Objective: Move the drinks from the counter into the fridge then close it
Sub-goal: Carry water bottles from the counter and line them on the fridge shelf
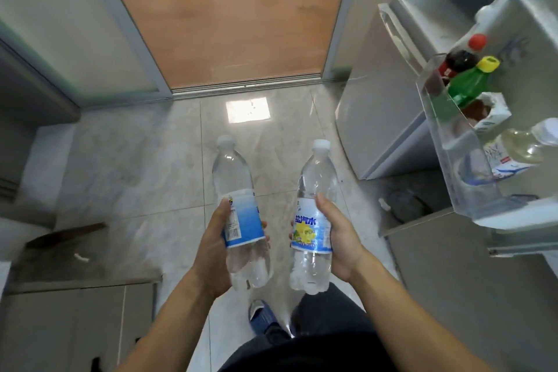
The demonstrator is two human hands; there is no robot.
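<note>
The left hand (211, 251) grips one water bottle (241, 214), the right hand (338, 238) another (314, 217): mid-carry. The open fridge door's shelf (459, 166), right of the right hand, likely takes them next.
</note>
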